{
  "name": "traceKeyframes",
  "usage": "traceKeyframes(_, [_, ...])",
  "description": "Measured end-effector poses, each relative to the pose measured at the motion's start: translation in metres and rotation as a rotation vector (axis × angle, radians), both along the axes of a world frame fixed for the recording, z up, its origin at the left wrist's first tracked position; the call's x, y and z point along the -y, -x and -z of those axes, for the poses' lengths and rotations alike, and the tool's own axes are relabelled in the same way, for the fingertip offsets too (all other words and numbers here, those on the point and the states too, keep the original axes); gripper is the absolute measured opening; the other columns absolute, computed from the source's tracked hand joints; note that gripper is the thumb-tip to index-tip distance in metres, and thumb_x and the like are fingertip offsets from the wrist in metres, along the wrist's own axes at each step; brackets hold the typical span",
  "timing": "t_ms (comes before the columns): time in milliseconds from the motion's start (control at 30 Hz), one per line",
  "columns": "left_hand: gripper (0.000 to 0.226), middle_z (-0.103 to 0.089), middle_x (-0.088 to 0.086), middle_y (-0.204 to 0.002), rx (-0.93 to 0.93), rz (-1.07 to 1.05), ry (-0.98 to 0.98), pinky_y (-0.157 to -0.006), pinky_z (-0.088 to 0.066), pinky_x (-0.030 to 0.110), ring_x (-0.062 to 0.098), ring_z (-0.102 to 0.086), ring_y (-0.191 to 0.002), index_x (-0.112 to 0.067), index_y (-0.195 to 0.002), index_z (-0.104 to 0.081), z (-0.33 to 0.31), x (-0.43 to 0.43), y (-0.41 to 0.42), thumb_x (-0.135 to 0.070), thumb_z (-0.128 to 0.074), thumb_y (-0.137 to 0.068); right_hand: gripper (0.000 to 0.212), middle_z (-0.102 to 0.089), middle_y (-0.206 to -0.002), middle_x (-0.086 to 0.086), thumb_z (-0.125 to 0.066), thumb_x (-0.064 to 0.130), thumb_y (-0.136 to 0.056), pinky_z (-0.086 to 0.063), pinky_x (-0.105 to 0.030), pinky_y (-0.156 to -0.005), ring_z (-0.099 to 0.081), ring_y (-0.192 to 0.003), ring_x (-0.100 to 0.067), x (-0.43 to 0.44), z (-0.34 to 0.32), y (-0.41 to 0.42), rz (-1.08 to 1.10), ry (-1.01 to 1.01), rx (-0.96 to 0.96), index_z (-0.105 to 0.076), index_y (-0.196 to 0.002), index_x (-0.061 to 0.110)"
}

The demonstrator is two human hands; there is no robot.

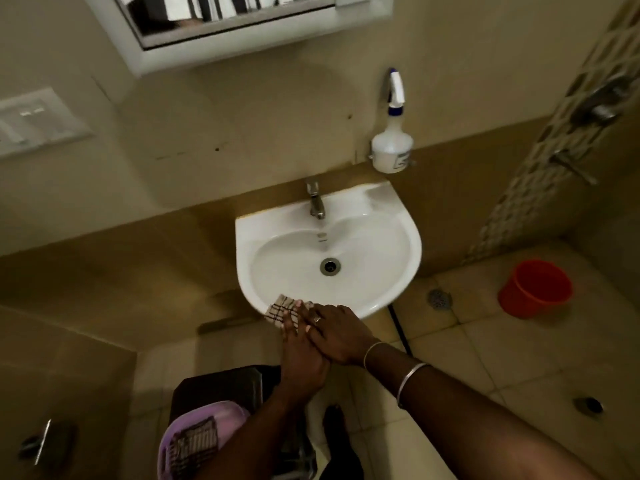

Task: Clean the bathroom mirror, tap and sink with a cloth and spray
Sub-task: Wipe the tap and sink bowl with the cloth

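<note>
While the left hand (300, 358) and overlapping right hand (341, 336) press the cloth (281, 308) flat-fingered on the sink (360, 202) rim, sink-wiping seems underway; the next move calls for sweeping along it.

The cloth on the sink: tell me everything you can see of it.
The cloth is pale with dark checked lines, looks like woven fabric, bunched small. It lies over the front rim of the white sink, left of its middle. The left hand and right hand press flat on it, right over left, hiding its near part.
</note>
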State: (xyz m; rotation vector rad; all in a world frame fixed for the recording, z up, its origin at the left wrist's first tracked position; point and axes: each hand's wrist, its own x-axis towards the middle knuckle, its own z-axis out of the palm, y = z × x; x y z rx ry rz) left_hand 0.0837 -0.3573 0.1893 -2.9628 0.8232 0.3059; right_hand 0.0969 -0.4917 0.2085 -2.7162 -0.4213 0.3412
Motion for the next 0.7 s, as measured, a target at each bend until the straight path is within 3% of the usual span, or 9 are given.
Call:
traceKeyframes(100, [0.068, -0.056, 0.027, -0.144, -0.051, 0.056, 0.069, -0.109, -0.04, 0.066, 0.049, -0.049, -0.137, -0.001, -0.14, -0.059, -0.014, 0.04, 0.009, -0.044, -0.037, -0.092, 0.062, -0.054, -0.147, -0.008, -0.021, 0.044, -0.102, -0.035, -0.047, -0.112, -0.05, -0.13, -0.028, 0.038, -0.005, 0.016, 0.033, 0.057, 0.054, -0.033, -0.159, 0.021])
traceKeyframes(167, [0.064, -0.061, 0.03, -0.136, -0.04, 0.125, 0.142, -0.095, -0.052, 0.066, 0.05, -0.057, -0.128, 0.002, -0.133, -0.064, -0.017, 0.065, 0.01, -0.039, -0.038, -0.092, 0.061, -0.053, -0.149, -0.009, -0.023, 0.043, -0.103, -0.03, -0.05, -0.117, -0.046, -0.137, -0.031, 0.065, -0.004, 0.022, 0.088, 0.08, 0.049, -0.036, -0.157, 0.019])
traceKeyframes(333, [0.067, -0.043, 0.034, -0.152, -0.128, 0.234, 0.185, -0.104, -0.043, 0.069, 0.055, -0.043, -0.139, 0.002, -0.15, -0.045, -0.004, 0.13, -0.009, -0.038, -0.04, -0.096, 0.071, -0.017, -0.172, -0.002, -0.006, 0.056, -0.098, -0.006, -0.048, -0.129, -0.007, -0.159, -0.024, 0.134, 0.003, 0.026, 0.291, -0.012, -0.057, -0.014, -0.164, 0.029])
traceKeyframes(433, [0.068, -0.031, 0.035, -0.158, -0.121, 0.298, 0.194, -0.111, -0.031, 0.072, 0.058, -0.026, -0.146, -0.001, -0.156, -0.033, 0.006, 0.162, -0.029, -0.039, -0.035, -0.1, 0.06, 0.003, -0.173, 0.003, -0.018, 0.048, -0.108, 0.002, -0.048, -0.129, 0.008, -0.159, -0.02, 0.164, 0.004, 0.015, 0.417, -0.087, -0.137, 0.0, -0.164, 0.034])
traceKeyframes(600, [0.084, -0.056, 0.031, -0.141, -0.097, 0.35, 0.37, -0.097, -0.05, 0.069, 0.053, -0.055, -0.129, -0.005, -0.162, -0.008, -0.002, 0.202, -0.07, -0.036, -0.039, -0.091, 0.057, 0.01, -0.172, 0.004, -0.021, 0.046, -0.11, 0.007, -0.05, -0.127, 0.011, -0.159, -0.021, 0.196, 0.004, -0.026, 0.533, -0.188, -0.232, 0.001, -0.163, 0.041])
traceKeyframes(700, [0.069, -0.062, 0.026, -0.137, -0.081, 0.345, 0.42, -0.091, -0.054, 0.063, 0.045, -0.05, -0.132, -0.005, -0.15, -0.035, 0.004, 0.221, -0.101, -0.037, -0.041, -0.088, 0.056, 0.01, -0.172, 0.004, -0.023, 0.045, -0.111, 0.003, -0.052, -0.128, 0.009, -0.159, -0.02, 0.212, 0.004, -0.057, 0.556, -0.182, -0.237, -0.003, -0.163, 0.04])
